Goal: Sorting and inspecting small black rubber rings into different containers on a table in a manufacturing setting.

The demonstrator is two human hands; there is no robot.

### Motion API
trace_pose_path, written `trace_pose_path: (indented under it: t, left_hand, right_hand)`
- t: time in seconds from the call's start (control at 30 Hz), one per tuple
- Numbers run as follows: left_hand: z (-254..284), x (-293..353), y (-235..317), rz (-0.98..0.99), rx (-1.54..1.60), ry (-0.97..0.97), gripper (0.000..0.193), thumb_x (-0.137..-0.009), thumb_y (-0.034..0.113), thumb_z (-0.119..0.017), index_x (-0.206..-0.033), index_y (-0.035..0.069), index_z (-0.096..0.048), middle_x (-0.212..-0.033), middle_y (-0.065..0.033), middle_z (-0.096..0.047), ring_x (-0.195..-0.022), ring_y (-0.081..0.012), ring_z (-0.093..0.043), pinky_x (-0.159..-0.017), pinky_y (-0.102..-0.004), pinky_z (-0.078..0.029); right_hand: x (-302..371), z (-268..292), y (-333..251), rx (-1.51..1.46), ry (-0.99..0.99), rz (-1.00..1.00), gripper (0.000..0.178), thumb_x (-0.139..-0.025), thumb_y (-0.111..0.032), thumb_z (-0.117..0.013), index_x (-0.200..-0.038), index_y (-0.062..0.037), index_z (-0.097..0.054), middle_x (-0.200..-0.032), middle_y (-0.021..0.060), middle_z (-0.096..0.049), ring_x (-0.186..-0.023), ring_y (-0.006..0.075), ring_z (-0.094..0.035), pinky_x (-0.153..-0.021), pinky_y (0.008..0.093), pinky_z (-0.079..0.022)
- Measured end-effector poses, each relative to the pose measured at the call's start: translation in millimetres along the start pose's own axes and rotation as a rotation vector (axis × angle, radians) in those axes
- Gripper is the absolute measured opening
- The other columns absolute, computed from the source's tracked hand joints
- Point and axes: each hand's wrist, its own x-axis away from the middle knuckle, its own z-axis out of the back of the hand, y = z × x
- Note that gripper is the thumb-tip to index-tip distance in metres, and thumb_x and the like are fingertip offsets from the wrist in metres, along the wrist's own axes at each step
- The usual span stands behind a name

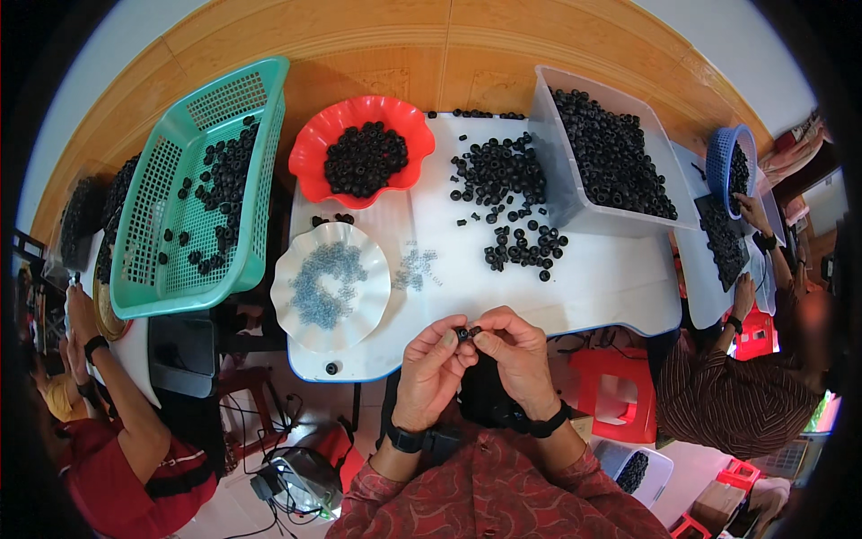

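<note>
My left hand (429, 375) and my right hand (518, 361) meet over the table's front edge, fingertips pinched together. Between them is a small black round part (463, 333), mostly covered by the fingers. The left fingers grip its near side; the right thumb and forefinger close on its other end, where a brownish bit shows that is too small to name. Beyond the hands, loose black round parts (525, 250) lie on the white table (593, 278). To the left, a white wavy-edged dish (382, 310) holds small clear pieces (323, 278), with more clear pieces beside it.
A red wavy bowl (305, 175) and a green basket (135, 260) hold black parts at the back left. A clear bin (575, 216) full of them stands back right. People work on both sides. A red stool (615, 386) stands below the table at right.
</note>
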Motion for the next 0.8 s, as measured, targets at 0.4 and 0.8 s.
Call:
trace_pose_path:
  t: [0.4, 0.8]
  left_hand:
    - [-1.1, -0.7, -2.5, -0.042, -0.050, -0.015, 0.026, -0.097, 0.006, -0.054, -0.121, -0.004, -0.058, -0.098, -0.0099, -0.067, -0.083, -0.0152, -0.065, -0.078, -0.0287, -0.055]
    - [-2.4, 0.6, -3.9, -0.081, -0.118, -0.003, 0.027, -0.096, 0.006, -0.056, -0.121, -0.004, -0.058, -0.097, -0.0092, -0.067, -0.084, -0.0148, -0.065, -0.080, -0.0285, -0.055]
  right_hand:
    - [0.0, -3.0, -1.6, 0.081, -0.005, 0.077, 0.011, -0.088, 0.007, -0.063, -0.099, 0.0042, -0.063, -0.095, 0.0068, -0.056, -0.079, 0.0164, -0.063, -0.070, 0.0275, -0.054]
    - [0.6, -5.7, -3.5, 0.143, 0.016, 0.106, 0.011, -0.087, 0.009, -0.062, -0.098, 0.0048, -0.063, -0.096, 0.0065, -0.054, -0.079, 0.0161, -0.063, -0.070, 0.0274, -0.055]
